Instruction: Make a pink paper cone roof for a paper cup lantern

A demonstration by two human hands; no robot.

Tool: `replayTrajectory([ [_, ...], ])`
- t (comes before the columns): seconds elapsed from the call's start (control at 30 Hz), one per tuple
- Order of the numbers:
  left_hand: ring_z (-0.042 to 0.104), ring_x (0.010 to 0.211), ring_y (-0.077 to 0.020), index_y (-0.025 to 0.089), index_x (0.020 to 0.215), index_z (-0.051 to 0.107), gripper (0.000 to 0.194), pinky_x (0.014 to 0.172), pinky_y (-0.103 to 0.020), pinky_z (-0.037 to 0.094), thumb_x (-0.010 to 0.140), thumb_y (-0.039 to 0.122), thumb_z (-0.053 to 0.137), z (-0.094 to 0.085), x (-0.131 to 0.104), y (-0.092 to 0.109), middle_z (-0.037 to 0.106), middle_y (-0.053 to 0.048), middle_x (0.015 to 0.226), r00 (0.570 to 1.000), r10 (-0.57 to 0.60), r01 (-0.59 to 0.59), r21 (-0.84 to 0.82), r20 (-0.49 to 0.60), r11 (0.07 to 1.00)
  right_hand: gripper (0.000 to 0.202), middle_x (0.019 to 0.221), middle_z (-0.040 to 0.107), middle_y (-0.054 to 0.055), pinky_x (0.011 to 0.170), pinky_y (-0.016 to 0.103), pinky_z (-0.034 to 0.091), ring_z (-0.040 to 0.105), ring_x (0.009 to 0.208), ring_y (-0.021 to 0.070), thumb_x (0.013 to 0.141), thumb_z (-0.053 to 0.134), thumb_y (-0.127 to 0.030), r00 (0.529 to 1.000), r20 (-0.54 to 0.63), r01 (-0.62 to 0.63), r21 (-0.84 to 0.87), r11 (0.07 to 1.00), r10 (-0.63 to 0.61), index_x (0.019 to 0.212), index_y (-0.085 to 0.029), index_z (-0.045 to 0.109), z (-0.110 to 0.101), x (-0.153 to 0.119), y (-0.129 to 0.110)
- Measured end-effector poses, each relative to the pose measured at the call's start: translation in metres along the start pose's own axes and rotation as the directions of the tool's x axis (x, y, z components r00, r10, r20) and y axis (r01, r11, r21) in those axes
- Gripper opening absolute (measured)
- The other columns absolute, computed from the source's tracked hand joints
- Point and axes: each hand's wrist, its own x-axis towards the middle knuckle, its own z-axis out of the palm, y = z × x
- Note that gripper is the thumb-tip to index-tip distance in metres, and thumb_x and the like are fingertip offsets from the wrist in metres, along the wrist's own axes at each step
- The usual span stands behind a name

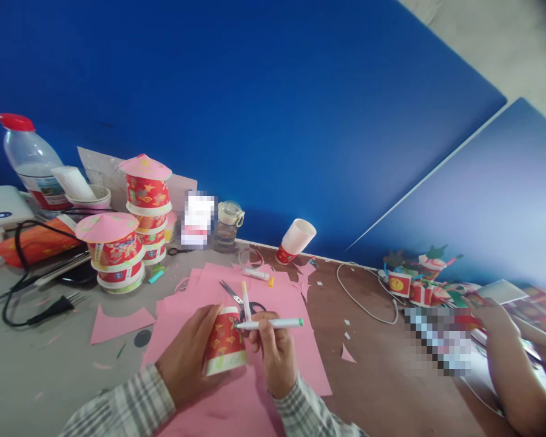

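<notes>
My left hand (188, 352) is wrapped around a red paper cup (225, 341) with gold patterns and a pale rim, held bottom up and slightly tilted. In my right hand (275, 358) is a white marker (277, 324) with a green end; its tip meets the cup's right side. A second slim pen with a yellowish end (245, 297) stands up by my right fingers; whether they grip it, I cannot tell. Just behind the cup lie scissors (231, 291), their handles partly hidden. Beneath everything are pink paper sheets (295, 358).
Stacked red cups with pink cone tops (148, 194) stand left, near a red-capped bottle (36, 164). A cup stack (295, 240) leans ahead, right of a water jar (229, 224). Black plug (54, 309) and paper scraps lie about. Another person's arm (505, 352) is at right.
</notes>
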Motion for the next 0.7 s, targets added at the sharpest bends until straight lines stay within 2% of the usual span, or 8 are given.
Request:
replayTrajectory([
  [0.4,0.041,0.106,-0.0301,0.023,0.125,0.013,0.1,0.082,-0.045,0.046,0.048,0.057,0.065,0.001,-0.001,-0.002,0.046,-0.012,0.116,0.998,0.057,-0.056,0.033,-0.033,0.998,0.041,0.042,0.053,-0.004,0.036,0.018,0.039,0.044,0.036,0.0104,0.072,0.053,-0.056,0.999,-0.017,-0.046,0.031,0.998,0.047,0.071,-0.017,0.063,0.0,-0.002,-0.001],
  [0.6,0.041,0.106,-0.0286,0.022,0.125,0.014,0.098,0.083,-0.044,0.046,0.048,0.056,0.066,0.0,0.0,-0.001,0.045,-0.011,0.117,0.999,0.043,-0.043,0.001,-0.006,0.999,0.04,0.045,0.053,-0.003,0.039,0.019,0.04,0.045,0.038,0.0106,0.074,0.052,-0.055,1.0,-0.015,-0.022,0.042,0.999,0.022,0.067,-0.017,0.063,0.004,-0.002,-0.007],
  [0.7,0.041,0.106,-0.0289,0.022,0.125,0.015,0.099,0.083,-0.044,0.046,0.048,0.056,0.066,0.0,0.0,-0.002,0.045,-0.011,0.117,0.999,0.042,-0.042,0.004,-0.012,0.999,0.04,0.045,0.053,-0.004,0.041,0.02,0.042,0.046,0.039,0.0115,0.074,0.051,-0.055,1.0,-0.006,-0.007,0.037,0.999,0.008,0.073,-0.017,0.064,0.004,-0.003,-0.007],
])
